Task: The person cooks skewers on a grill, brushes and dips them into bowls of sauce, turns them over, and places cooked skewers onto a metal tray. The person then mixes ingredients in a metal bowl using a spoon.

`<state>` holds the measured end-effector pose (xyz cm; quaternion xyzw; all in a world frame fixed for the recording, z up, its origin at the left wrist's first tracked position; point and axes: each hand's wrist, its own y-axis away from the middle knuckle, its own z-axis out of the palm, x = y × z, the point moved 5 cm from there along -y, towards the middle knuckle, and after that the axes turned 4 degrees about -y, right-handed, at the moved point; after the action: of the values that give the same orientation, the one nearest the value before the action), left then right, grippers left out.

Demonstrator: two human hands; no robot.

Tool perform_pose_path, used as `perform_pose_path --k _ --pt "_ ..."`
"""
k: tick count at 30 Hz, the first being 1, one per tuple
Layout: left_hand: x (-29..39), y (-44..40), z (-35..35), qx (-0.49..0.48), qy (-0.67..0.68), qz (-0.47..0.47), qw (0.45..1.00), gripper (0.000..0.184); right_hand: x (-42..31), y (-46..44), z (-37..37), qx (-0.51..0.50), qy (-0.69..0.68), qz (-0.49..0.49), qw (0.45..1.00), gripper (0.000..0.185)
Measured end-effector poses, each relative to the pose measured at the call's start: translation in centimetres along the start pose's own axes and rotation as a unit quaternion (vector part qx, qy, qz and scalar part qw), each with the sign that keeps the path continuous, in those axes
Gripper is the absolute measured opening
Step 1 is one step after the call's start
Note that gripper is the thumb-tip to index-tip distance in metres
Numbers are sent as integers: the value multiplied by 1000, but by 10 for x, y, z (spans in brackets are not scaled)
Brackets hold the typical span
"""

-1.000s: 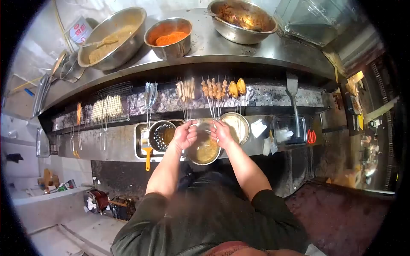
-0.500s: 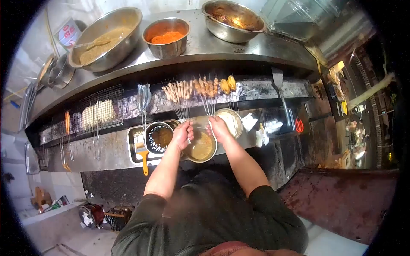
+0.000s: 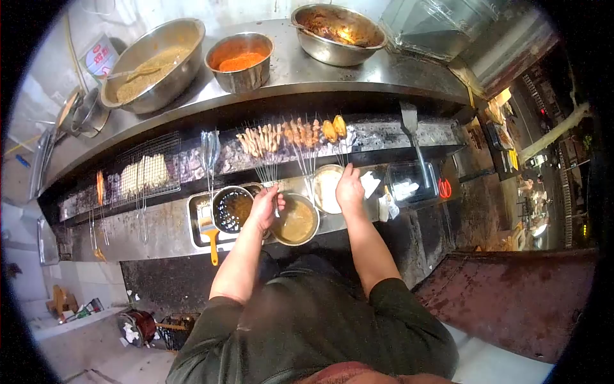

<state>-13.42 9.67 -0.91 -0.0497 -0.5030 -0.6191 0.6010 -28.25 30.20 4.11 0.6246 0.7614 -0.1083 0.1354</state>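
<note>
Over the charcoal grill, several pale meat skewers [image 3: 261, 139] fan out, with browner skewers [image 3: 302, 133] to their right. My left hand [image 3: 265, 206] is closed on the stick ends of the pale skewers, beside a pot of brown liquid [image 3: 295, 219]. At the lower ends of the yellow skewers [image 3: 334, 129] is my right hand [image 3: 349, 187], its fingers drawn together; what they hold is too small to make out. A pale round bowl [image 3: 329, 189] lies just left of that hand.
A tray [image 3: 194, 221] holds a dark pot [image 3: 231, 208] and an orange-handled brush [image 3: 213, 246]. Caged food [image 3: 144, 174] and fish skewers [image 3: 210, 150] lie on the left of the grill. A metal spatula [image 3: 419, 150] rests at right. Large bowls [image 3: 339, 48] stand on the back shelf.
My right hand has moved right, from the browner skewers' sticks to the yellow skewers' sticks. My left hand stays at the pale skewers, which were spread apart. The view has shifted.
</note>
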Motion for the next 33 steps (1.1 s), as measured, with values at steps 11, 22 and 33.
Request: perform_pose_path --k 11,22,33 --pt "-8 15 -29 87 -1 72 994 23 45 -17 27 -256 -710 131 643 22" --pt "-15 23 -17 135 -53 60 988 24 48 -28 28 -289 -640 173 691 24" --pt "-27 2 -8 108 -13 82 991 17 -12 22 78 -109 -489 46 864 29"
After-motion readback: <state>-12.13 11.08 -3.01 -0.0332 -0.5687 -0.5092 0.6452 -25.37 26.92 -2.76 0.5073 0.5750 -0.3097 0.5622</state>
